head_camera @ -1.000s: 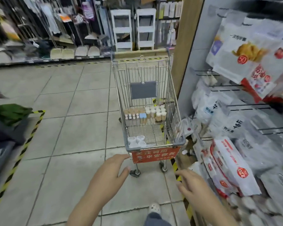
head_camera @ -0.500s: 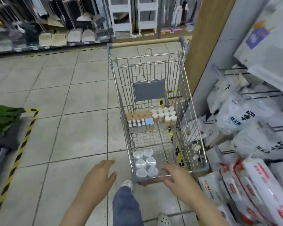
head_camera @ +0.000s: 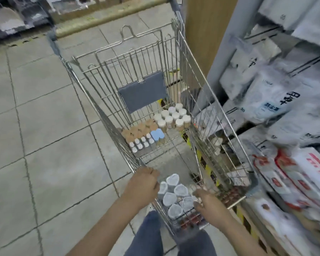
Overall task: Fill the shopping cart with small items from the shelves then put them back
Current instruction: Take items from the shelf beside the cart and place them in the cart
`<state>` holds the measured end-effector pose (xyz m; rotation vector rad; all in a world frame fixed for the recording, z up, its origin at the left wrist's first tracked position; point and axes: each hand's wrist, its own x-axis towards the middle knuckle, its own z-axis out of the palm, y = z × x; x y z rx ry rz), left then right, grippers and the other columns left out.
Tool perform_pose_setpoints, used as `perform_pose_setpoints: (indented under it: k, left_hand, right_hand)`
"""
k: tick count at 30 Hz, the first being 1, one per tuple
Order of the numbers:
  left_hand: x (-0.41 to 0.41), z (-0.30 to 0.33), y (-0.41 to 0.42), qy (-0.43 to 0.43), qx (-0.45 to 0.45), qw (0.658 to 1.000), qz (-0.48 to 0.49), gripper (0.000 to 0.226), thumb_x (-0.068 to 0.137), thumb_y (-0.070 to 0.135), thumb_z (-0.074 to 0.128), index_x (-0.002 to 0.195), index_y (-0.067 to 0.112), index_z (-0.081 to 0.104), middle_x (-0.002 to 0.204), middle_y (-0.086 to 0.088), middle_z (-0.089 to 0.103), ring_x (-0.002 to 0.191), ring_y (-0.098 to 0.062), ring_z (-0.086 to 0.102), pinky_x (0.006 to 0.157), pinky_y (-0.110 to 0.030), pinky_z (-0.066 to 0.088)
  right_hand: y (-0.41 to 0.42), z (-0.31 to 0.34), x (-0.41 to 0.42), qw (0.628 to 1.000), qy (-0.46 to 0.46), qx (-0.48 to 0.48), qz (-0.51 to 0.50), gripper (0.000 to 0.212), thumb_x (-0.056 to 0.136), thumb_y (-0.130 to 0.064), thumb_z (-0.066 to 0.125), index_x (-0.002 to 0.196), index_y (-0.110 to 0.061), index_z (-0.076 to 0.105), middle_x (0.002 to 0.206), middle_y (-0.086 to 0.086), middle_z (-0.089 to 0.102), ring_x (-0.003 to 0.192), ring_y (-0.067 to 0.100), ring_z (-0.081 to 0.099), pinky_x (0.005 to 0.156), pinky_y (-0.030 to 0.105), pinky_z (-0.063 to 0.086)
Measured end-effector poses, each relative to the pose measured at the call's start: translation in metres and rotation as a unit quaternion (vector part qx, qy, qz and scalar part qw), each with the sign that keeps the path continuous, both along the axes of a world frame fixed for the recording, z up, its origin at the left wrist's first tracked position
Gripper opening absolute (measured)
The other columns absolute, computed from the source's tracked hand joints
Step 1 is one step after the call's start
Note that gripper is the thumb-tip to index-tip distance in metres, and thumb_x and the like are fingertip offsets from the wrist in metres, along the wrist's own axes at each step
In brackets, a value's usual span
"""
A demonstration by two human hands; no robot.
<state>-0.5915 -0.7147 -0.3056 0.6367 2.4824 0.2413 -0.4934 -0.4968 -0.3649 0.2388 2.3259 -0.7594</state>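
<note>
Head view: shopping cart [head_camera: 144, 100] parked just beside the shelves [head_camera: 277, 111], small jars [head_camera: 174, 196] clustered at its near end, more small jars and bottles at the far end. Left hand [head_camera: 143, 186] curled on the near-left rim. Right hand [head_camera: 208, 202] at the near edge beside the jars; fingers blurred, cannot tell whether gripping. Likely light, rigid, smooth jars, prone to toppling; best pinched round the body below the lid. Unlike half a second ago, both hands at the cart, camera closer, looking steeper down.
</note>
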Motion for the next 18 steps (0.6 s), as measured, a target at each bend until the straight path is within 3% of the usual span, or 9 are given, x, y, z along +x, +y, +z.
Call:
perform_pose_setpoints:
  k: [4,10,14,18]
  left_hand:
    - [-0.02,-0.055,0.026,-0.103,-0.068,0.991,-0.044,0.031,0.094,0.021,0.044,0.12,0.007,0.052,0.12,-0.015,0.057,0.11,-0.029,0.054,0.086,-0.035,0.044]
    - [-0.027,-0.12,0.052,-0.218,-0.161,0.963,-0.003,0.042,0.097,0.033,0.045,0.131,0.009,0.047,0.133,-0.011,0.053,0.12,-0.029,0.052,0.098,-0.038,0.044]
    - [-0.028,-0.144,0.053,-0.186,-0.193,0.963,0.032,0.037,0.098,0.025,0.043,0.131,0.011,0.047,0.131,-0.009,0.053,0.12,-0.027,0.052,0.095,-0.037,0.043]
    - [-0.022,-0.156,0.049,-0.151,-0.223,0.962,0.047,0.038,0.097,0.022,0.042,0.134,0.012,0.041,0.132,-0.009,0.049,0.122,-0.026,0.046,0.095,-0.036,0.04]
  right_hand:
    - [-0.012,-0.039,-0.02,1.0,-0.028,-0.01,-0.011,0.046,0.094,-0.026,0.054,0.138,-0.016,0.043,0.135,0.005,0.053,0.122,0.022,0.05,0.098,0.029,0.04]
    - [-0.008,-0.088,-0.048,1.0,0.002,0.012,0.005,0.046,0.094,-0.023,0.053,0.138,-0.016,0.041,0.139,0.005,0.046,0.125,0.023,0.046,0.099,0.029,0.037]
    - [-0.01,-0.115,-0.062,0.998,-0.01,0.028,0.05,0.049,0.094,-0.027,0.053,0.14,-0.02,0.037,0.14,0.003,0.043,0.123,0.022,0.048,0.094,0.029,0.04]
    - [-0.021,-0.146,-0.076,0.996,-0.016,0.024,0.09,0.061,0.092,-0.032,0.059,0.145,-0.018,0.032,0.146,0.004,0.035,0.125,0.023,0.044,0.101,0.034,0.041]
